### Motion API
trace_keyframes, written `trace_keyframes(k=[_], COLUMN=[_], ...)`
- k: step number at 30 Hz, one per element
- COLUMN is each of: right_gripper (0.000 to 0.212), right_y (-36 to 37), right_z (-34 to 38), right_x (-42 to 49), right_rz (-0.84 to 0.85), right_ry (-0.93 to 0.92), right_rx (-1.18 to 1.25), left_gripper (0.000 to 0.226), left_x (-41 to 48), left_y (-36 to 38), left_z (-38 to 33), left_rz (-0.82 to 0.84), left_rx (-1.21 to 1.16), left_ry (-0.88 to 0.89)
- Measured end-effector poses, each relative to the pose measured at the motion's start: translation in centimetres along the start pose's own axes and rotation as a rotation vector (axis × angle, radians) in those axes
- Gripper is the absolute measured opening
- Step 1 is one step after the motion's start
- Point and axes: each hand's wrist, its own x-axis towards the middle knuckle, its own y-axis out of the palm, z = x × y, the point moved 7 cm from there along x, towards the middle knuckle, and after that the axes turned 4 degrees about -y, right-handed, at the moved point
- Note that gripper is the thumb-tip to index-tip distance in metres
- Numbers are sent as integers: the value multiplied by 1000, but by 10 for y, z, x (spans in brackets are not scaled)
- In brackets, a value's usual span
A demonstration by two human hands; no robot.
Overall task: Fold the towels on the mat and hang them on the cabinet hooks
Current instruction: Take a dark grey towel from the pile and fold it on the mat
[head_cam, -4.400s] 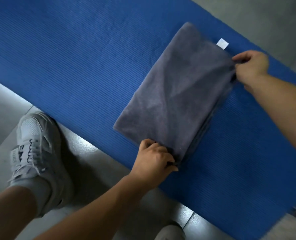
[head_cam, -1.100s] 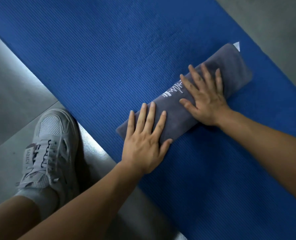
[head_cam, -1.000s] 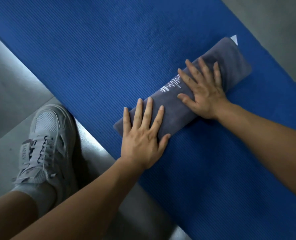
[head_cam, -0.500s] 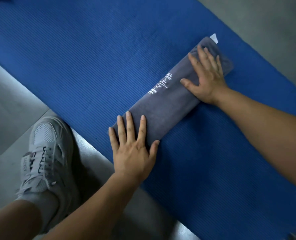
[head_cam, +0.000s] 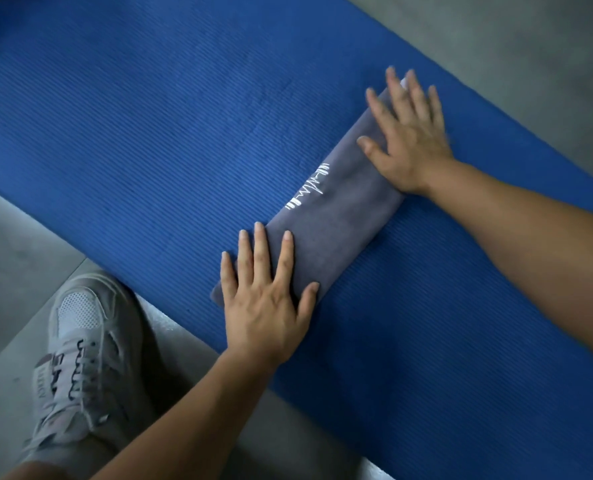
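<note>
A grey towel, folded into a long narrow strip with white stitched lettering along one edge, lies diagonally on the blue ribbed mat. My left hand presses flat on the strip's near end, fingers straight and spread. On the far end my right hand lies flat with spread fingers, covering most of that end and the white tag there. No cabinet or hooks are in view.
My grey-white sneaker stands on the grey floor just off the mat's near edge, left of my left arm. More grey floor runs beyond the mat's far edge at top right.
The towel went from a wide rectangle held at two corners to a narrow strip. Over the last second both flat hands slid apart along it toward its two ends.
</note>
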Motion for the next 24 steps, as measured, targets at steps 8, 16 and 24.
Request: trace_keyframes(k=[8, 16, 24], right_gripper=[64, 51, 39], right_y=[-5, -1, 6], right_z=[16, 84, 60], right_x=[-21, -121, -155], right_rz=[-61, -35, 61], right_ry=[35, -131, 612], right_rx=[27, 315, 1110], left_gripper=[91, 45, 24], left_x=[-1, 131, 133], left_y=[-21, -64, -76], left_z=[12, -13, -50], left_rz=[71, 259, 661], left_rx=[-193, -410, -834], left_ry=[-85, -78, -159])
